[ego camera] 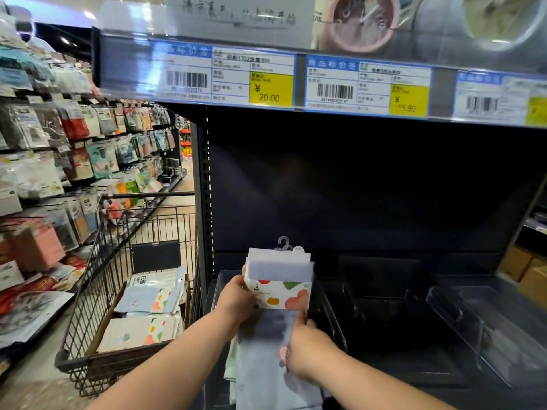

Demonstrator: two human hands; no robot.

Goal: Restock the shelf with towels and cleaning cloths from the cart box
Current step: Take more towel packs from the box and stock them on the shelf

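The left hand [236, 298] grips the left edge of a pale blue packaged towel with a fruit-print card band [276, 294], and the right hand [307, 347] grips its right side. They hold it upright at the clear plastic bin [333, 318] on the dark shelf [384, 365]. A black wire cart [88, 291] stands to the left.

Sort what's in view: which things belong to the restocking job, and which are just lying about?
Job: towel packs held in left grip and right grip; clear bin under them; shelf; cart box with more packs; cart.
Lying about: price tags; hanging goods across the aisle; other clear bins; cardboard boxes at far right.
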